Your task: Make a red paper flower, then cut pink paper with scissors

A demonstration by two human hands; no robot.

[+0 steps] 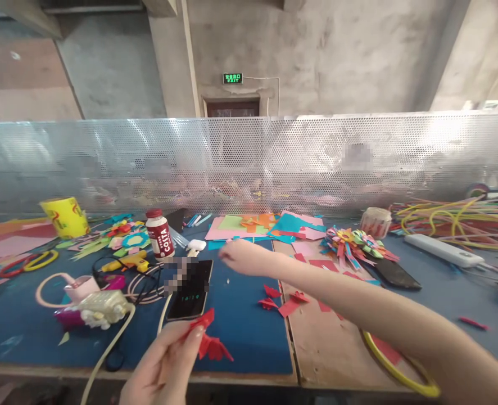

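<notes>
My left hand [164, 360], at the bottom centre, pinches a folded piece of red paper [215, 346] between thumb and fingers. Out over the blue table mat [249, 315] reaches my right hand [243, 259], its fingers curled in; whatever they may hold is hidden. A black phone [190, 289] lies between the two hands, its screen showing a clock. Beside my right hand is a white plug-like piece [195, 246]. Small red folded paper pieces [268, 304] and flat red scraps [289, 306] are scattered under my right forearm.
Left stand a yellow tape roll [66, 218], a red-capped bottle [159, 236], scissors [42, 261], a yellow glue gun [125, 262] and cables. Coloured paper sheets [227, 225] lie behind. Right are paper flowers [354, 244], a dark phone [394, 273] and a white power strip [443, 250]. A perforated metal screen [299, 157] borders the back.
</notes>
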